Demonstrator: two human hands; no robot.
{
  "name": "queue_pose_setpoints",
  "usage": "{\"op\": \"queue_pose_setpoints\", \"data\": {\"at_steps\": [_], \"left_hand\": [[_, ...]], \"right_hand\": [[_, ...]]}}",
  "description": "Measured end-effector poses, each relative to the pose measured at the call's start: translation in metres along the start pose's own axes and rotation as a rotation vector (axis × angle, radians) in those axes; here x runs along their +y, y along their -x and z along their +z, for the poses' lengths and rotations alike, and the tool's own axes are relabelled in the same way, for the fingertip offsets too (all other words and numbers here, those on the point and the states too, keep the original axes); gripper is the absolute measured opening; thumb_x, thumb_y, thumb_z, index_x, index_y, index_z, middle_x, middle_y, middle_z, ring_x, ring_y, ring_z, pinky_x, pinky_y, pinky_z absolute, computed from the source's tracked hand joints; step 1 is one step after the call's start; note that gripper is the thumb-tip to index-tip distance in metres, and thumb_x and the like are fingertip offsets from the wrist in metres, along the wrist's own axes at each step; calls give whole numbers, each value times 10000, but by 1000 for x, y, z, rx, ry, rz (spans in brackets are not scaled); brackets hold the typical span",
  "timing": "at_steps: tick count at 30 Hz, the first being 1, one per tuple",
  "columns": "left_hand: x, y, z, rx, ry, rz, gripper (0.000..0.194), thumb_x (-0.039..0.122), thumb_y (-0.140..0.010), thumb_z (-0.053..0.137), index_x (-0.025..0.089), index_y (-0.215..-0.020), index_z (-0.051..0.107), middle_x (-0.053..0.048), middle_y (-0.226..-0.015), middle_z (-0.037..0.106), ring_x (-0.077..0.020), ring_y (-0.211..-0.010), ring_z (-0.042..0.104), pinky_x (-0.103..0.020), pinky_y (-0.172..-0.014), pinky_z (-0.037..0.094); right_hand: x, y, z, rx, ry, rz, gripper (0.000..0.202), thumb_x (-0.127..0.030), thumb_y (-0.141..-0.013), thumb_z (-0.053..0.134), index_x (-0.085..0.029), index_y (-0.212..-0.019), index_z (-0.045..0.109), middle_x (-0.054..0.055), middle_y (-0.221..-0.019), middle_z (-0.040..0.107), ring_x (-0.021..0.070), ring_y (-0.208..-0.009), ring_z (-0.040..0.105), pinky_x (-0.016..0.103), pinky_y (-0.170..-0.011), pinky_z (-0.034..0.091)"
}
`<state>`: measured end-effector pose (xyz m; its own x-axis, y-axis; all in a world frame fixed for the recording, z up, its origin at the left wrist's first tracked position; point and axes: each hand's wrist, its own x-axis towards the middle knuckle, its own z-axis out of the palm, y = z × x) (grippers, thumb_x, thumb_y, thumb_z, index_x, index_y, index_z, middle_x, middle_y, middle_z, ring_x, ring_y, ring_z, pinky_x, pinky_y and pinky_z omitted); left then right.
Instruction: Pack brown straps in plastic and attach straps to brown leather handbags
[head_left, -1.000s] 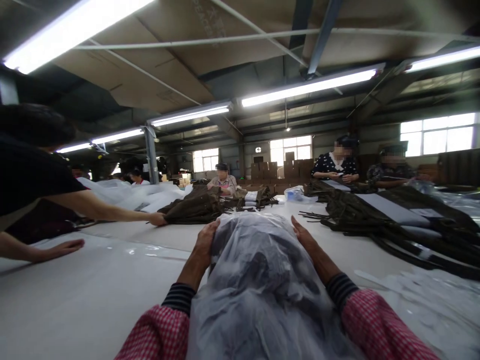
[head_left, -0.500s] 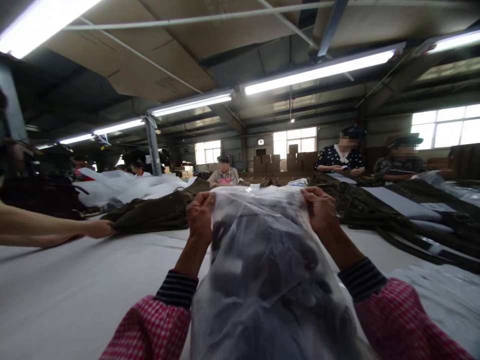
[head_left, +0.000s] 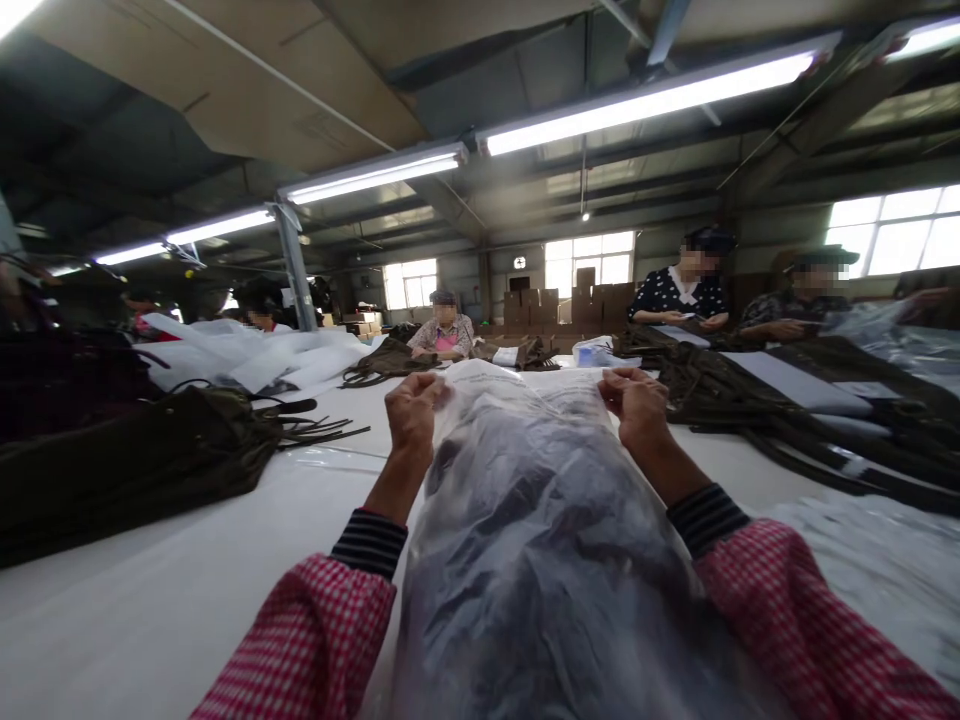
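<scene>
A clear plastic bag [head_left: 540, 520] with a dark, bulky item inside stretches from my body out over the white table [head_left: 315, 560]. At its far left corner my left hand [head_left: 412, 405] pinches the edge between thumb and fingers. My right hand [head_left: 636, 405] grips the far right corner in the same way. Between the hands the far edge is pulled fairly taut, and faint print shows there. What the dark item is cannot be made out through the creased plastic.
To the left lies a dark olive bag [head_left: 150, 460] with straps. More olive bags with white paper sheets [head_left: 795, 380] are piled at right, beside clear plastic sheets [head_left: 885, 560]. White wrapping [head_left: 255, 350] is heaped at back left. Co-workers [head_left: 682, 290] are across the table.
The olive bag at left has been pulled leftward and nearer by a co-worker, whose arms are out of view. The dark item appears to fill the plastic bag more smoothly. Both my hands keep their grip.
</scene>
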<state>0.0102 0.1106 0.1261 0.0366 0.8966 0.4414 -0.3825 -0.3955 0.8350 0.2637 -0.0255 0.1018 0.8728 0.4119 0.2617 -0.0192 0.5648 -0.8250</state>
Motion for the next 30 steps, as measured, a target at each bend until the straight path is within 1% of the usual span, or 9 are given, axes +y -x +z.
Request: {"op": "queue_pose_setpoints", "data": {"at_steps": [2,5,7,10,13,17,22,27,30], "left_hand": [[13,3,5,15,50,57,306,348,-598,830,137,-768,687,11,-651,629,-102,-585,555,-230,-601,461],[33,-1,5,69,138,259,255,320,-659,805,143,-803,691,31,-674,607,-83,-605,528,-210,-627,456],[39,-7,0,120,137,316,206,279,-671,789,144,-794,693,36,-673,600,-78,-609,509,-201,-628,445],[32,-12,-5,176,96,185,149,203,-638,773,143,-738,680,43,-626,570,-77,-582,475,-202,-614,429],[18,-10,-3,134,83,137,150,224,-635,770,153,-728,677,31,-645,574,-91,-601,485,-211,-613,422],[9,-8,0,71,72,159,226,324,-644,773,158,-760,674,9,-728,616,-103,-644,507,-219,-620,420],[2,-7,-1,-18,-80,93,254,374,-681,754,159,-795,684,0,-716,632,-122,-634,513,-243,-618,416],[-10,0,-5,-188,-242,31,218,365,-692,777,166,-748,706,-1,-675,635,-138,-645,514,-254,-638,388],[-15,8,-13,-361,-330,-52,283,429,-709,802,159,-723,719,-19,-680,654,-162,-684,538,-276,-693,406]], "right_hand": [[-14,6,4,24,-5,-73,150,-196,-694,785,-187,-694,635,-40,-547,640,98,-456,543,220,-467,409],[-41,16,10,6,-16,-342,112,-214,-751,762,-189,-735,654,-39,-582,646,102,-491,561,227,-507,440],[-53,21,11,-9,0,-467,108,-225,-785,750,-191,-757,651,-26,-620,669,113,-535,610,222,-526,456],[-51,20,8,29,25,-318,123,-222,-803,737,-194,-759,626,-5,-663,714,135,-589,679,207,-525,466],[-39,17,5,74,0,-175,119,-199,-788,732,-197,-756,618,0,-655,729,149,-590,696,212,-531,488],[-30,15,6,45,26,-198,106,-209,-775,727,-197,-760,624,5,-658,739,154,-585,699,215,-523,484],[-18,11,0,-25,191,-150,207,-347,-742,784,-200,-786,645,16,-680,742,173,-652,710,229,-550,462],[-1,21,-31,-334,512,32,325,-536,-824,753,-232,-940,755,59,-979,783,255,-1046,673,332,-792,523],[-2,38,-59,-505,507,141,305,-475,-805,828,-234,-986,783,55,-1123,768,270,-1168,630,391,-1018,489]]}}
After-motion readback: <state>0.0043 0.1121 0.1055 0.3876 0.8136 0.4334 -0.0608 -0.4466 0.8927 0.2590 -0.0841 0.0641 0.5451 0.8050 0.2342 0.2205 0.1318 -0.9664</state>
